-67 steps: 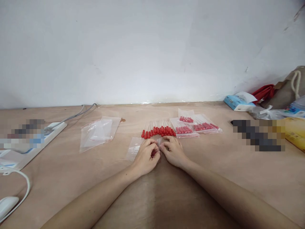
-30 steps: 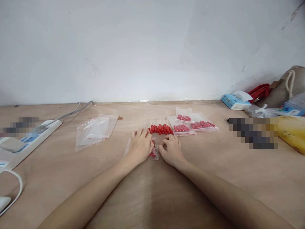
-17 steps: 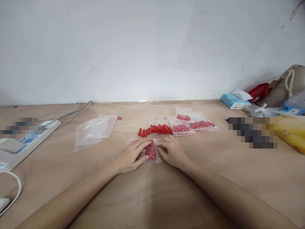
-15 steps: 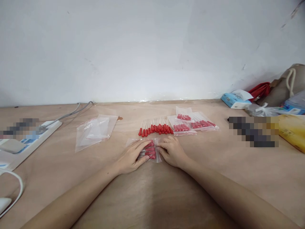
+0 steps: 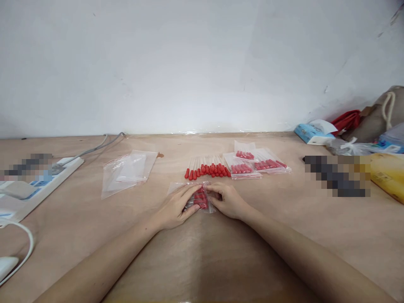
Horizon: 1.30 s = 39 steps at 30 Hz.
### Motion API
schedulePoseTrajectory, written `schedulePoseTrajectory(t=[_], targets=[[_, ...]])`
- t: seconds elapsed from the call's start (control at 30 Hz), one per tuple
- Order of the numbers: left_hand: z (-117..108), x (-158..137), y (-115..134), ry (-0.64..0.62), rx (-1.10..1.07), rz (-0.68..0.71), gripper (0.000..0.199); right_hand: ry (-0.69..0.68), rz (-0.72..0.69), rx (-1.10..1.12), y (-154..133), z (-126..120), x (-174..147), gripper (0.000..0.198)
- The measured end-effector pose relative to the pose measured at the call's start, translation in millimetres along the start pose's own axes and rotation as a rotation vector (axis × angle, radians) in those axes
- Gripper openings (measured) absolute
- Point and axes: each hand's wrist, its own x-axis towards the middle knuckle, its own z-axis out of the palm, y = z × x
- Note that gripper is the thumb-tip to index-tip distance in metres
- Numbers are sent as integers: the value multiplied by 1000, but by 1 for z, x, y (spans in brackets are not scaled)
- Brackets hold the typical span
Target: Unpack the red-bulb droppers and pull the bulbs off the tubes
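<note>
In front of me a clear zip bag (image 5: 210,208) lies flat on the table, with several red-bulbed droppers (image 5: 199,201) inside. Over its left part rests my left hand (image 5: 174,209), fingers stretched out and thumb apart, pressing on the bag. My right hand (image 5: 229,200) pinches the bag's right edge between thumb and fingertips, near the zip strip. Just beyond the hands is a row of loose droppers (image 5: 206,169), clear stems pointing away from me. Filled zip bags (image 5: 242,169) of similar droppers are piled to the right of that row.
Flat clear bags (image 5: 131,168) lie at the left. A power strip (image 5: 59,182) with cables stands at the far left. Along the right are a blue tissue pack (image 5: 312,134), a tied plastic bag (image 5: 349,146) and a yellow package (image 5: 389,176). A white wall (image 5: 202,67) closes the back.
My right hand's fingers have shifted slightly up and left along the bag's edge and are more curled. My left hand stays on the bag. The whole view has shifted slightly.
</note>
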Motion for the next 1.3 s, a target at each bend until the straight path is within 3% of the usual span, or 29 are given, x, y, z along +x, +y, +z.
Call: schedulePoseTrajectory(t=[0.27,0.43,0.6,0.87,0.97,1.1,1.3], targets=[[-1,-2,0,41,-24,-6,55,-187,-4,213,4,-13,1,63],[-2,-1,2,32,-51,-13,52,-186,146,327,-5,-10,6,34],[-2,0,4,21,-60,-14,50,-154,269,388,-2,-2,6,37],[-2,-1,3,14,-61,-16,50,-144,217,387,-7,-1,2,22],[-3,-1,4,14,-71,-25,49,-110,259,441,-7,-2,4,21],[-5,0,5,5,-87,-31,47,-57,363,564,-7,-13,5,26],[-4,-1,3,3,-73,-12,43,-103,430,721,-7,-46,4,28]])
